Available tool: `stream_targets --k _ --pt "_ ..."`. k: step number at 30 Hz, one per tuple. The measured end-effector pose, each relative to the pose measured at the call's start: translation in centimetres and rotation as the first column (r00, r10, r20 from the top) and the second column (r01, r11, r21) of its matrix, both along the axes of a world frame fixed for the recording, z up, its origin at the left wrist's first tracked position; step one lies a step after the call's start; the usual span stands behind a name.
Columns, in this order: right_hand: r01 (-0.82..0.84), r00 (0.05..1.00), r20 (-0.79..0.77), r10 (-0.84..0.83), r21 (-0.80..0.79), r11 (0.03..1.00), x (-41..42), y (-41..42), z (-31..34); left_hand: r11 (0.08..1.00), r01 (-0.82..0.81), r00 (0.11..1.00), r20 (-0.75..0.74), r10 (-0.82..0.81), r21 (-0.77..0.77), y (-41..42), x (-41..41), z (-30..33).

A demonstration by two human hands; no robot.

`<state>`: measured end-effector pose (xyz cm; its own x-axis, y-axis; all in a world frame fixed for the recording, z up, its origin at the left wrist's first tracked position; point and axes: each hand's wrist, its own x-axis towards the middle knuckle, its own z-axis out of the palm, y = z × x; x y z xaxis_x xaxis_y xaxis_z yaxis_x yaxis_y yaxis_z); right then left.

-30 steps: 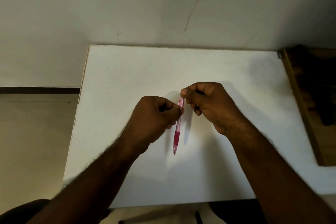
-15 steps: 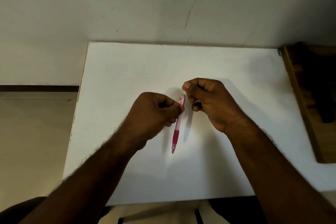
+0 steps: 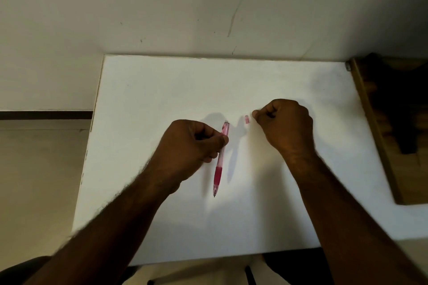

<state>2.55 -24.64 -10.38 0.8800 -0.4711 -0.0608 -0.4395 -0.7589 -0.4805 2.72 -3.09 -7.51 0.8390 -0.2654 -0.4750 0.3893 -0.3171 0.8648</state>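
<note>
A pink translucent pen (image 3: pixel 220 160) with a darker pink grip points its tip toward me over the white table (image 3: pixel 176 90). My left hand (image 3: pixel 192 146) pinches the pen's barrel near its upper end. To the right, a small pink end piece (image 3: pixel 247 119) is off the pen. It sits at the fingertips of my right hand (image 3: pixel 283 125), whose curled fingers seem to pinch its right end. A gap of bare table lies between the pen's top and the piece.
The table's back edge meets a pale wall (image 3: pixel 208 7). A dark wooden piece of furniture (image 3: pixel 393 122) stands along the table's right edge. Floor (image 3: pixel 39 180) lies beyond the left edge.
My right hand has pulled away to the right from the pen's top, taking the small pink end piece off. My left hand still holds the pen in the same spot.
</note>
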Motion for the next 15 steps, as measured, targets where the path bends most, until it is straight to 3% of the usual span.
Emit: stream_targets --k 6,11,15 --pt "0.020 1.000 0.014 -0.021 0.047 0.999 0.0 -0.2 -0.4 1.000 0.010 1.000 0.007 -0.009 -0.009 -0.1 0.0 0.0" --pt "0.118 0.986 0.079 -0.149 0.311 0.943 0.2 -1.4 1.5 1.000 -0.002 1.000 0.004 0.002 -0.012 -0.1 0.1 -0.2" --pt "0.007 1.000 0.017 -0.021 0.576 0.817 -1.5 -0.5 4.5 1.000 -0.023 1.000 -0.008 0.023 -0.003 0.1 0.2 -0.1"
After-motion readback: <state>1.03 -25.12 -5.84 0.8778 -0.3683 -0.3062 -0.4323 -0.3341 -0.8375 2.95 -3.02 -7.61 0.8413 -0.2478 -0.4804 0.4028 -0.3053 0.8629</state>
